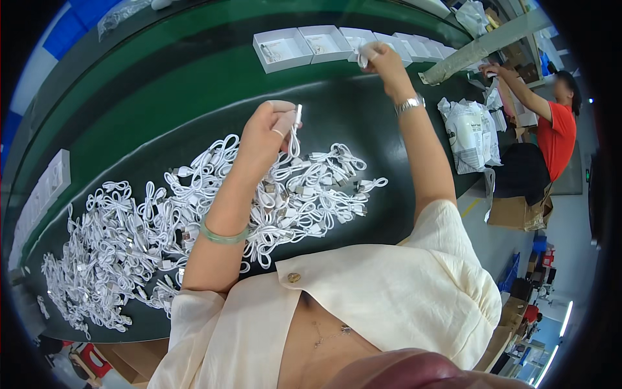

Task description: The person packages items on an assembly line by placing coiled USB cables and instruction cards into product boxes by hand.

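Nearest the body, a large heap of coiled white cables [304, 201] is being left loose across the dark table [382, 152], so much of the work is judged to be remaining. Just past the heap, one bundled cable [293, 142] is being gripped by the left hand [269, 123], with its connector [299, 111] being kept upright above the closed grasp and the wrist being held raised. Farther out, the right hand [383, 61] is being held palm-down at the row of white boxes [285, 63], the arm nearly straight, and a small white loop [361, 60], apparently a cable, is being pinched. Small items [267, 52] are being held in the two leftmost boxes, suggesting partial filling; the contents of the farther ones cannot be told.
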A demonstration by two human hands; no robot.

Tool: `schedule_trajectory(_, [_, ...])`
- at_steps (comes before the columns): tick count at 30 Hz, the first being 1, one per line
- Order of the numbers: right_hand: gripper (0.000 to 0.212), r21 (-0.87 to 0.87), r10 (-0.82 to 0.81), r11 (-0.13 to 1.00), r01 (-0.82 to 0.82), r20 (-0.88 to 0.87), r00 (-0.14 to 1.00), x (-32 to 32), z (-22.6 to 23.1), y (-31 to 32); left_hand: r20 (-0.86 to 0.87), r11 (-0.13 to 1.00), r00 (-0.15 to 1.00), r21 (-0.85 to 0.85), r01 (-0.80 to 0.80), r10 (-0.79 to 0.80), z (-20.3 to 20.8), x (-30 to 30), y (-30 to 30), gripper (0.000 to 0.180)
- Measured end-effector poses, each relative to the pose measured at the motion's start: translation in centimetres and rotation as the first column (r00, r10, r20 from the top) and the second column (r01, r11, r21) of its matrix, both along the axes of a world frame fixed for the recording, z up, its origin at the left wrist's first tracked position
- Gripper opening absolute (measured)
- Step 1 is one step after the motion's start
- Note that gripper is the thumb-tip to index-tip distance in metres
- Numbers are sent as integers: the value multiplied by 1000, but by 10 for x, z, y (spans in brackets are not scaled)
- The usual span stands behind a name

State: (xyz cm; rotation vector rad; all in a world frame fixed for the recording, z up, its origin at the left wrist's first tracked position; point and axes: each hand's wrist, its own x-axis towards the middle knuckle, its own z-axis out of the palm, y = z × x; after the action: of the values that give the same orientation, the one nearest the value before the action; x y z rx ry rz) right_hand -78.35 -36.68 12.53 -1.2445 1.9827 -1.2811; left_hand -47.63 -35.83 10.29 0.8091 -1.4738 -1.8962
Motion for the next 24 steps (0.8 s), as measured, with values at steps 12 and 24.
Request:
schedule_trajectory(12, [28, 319, 206, 947, 25, -667, 716, -52, -51, -96, -154, 970, 980, 226, -88, 125, -1, 1, -4, 21])
schedule_trajectory(24, [28, 222, 199, 973, -61, -678, 708, -15, -34, -82, -174, 960, 969, 249, -130, 176, -9, 1, -9, 20])
